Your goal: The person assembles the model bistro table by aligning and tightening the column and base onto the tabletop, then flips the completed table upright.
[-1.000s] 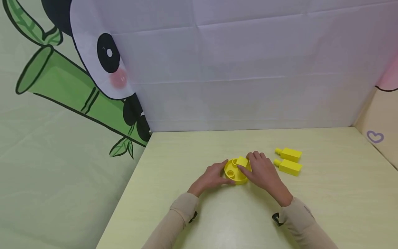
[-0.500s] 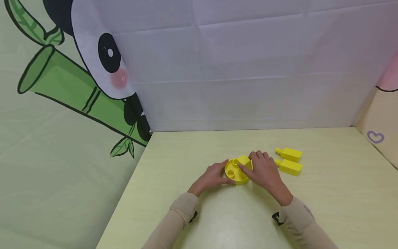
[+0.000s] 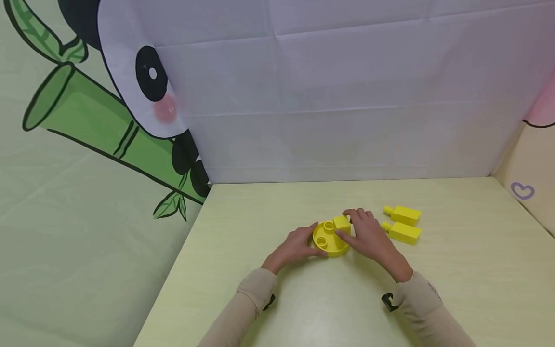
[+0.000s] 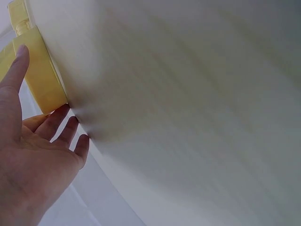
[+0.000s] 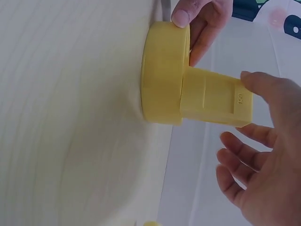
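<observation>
While both hands are occupied near the far edge of the tabletop (image 3: pixel 329 308), one round yellow base (image 3: pixel 330 245) lies flat there, a little left of midway between the side edges. Count on the base: two ring-shaped sockets (image 3: pixel 321 241) bare, one yellow standing block (image 3: pixel 342 223) upright on its far-right part. Whether that block is fully seated cannot be told. Count off the base: two yellow lying blocks (image 3: pixel 403 233), side by side, to the right of the base and nearer the far-right corner; each has a narrow knob pointing toward the left edge. Yellow blocks in total: three.

Left hand (image 3: pixel 298 242): clamped on the base from its left side, thumb on the near rim, fingers round the far-left rim and held low at the tabletop.

Right hand (image 3: pixel 367 235): pinching the standing block near its top, thumb on one side, index fingertip on the opposite side; in the right wrist view the other fingers are bent and clear of the block.

Arms: two, both reaching in from the near edge and converging on the base, wrists angled inward. Two beige sleeves (image 3: pixel 433 308); a small black object (image 3: pixel 389 302) shows at each cuff.
</observation>
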A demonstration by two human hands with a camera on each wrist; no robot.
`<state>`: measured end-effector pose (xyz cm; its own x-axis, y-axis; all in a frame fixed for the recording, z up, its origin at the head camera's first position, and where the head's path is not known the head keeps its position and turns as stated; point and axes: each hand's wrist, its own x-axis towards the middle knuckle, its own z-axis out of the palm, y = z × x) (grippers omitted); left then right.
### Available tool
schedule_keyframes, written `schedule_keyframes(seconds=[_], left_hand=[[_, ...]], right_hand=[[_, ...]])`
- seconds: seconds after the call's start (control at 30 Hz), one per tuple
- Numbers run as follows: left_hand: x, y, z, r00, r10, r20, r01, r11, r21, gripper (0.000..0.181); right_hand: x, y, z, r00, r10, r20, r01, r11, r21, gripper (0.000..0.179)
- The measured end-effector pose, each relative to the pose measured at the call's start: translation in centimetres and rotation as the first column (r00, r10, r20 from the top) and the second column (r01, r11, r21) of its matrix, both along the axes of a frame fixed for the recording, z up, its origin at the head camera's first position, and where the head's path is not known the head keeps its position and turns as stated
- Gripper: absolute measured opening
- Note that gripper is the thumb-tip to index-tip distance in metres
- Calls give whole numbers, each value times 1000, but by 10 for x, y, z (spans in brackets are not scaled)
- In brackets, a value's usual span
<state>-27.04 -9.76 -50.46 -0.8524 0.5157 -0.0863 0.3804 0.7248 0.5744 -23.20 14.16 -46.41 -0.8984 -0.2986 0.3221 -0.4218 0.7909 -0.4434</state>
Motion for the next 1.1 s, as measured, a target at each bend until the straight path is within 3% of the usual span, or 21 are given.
schedule_keyframes(seconds=[0.2,0.7,1.1], left_hand=[[0,0,0,1000,0,1,0,1000,-5,98],[1,1,2,1000,-10,0,10,1000,1,97],[0,-1,1,1000,-11,-11,11,1000,-9,98]], right_hand=[[1,2,-1,1000,6,22,-6,1000,-9,54],[6,3,3,994,-105,43,105,994,-12,45],[9,1,3,987,-160,-15,160,987,18,43]])
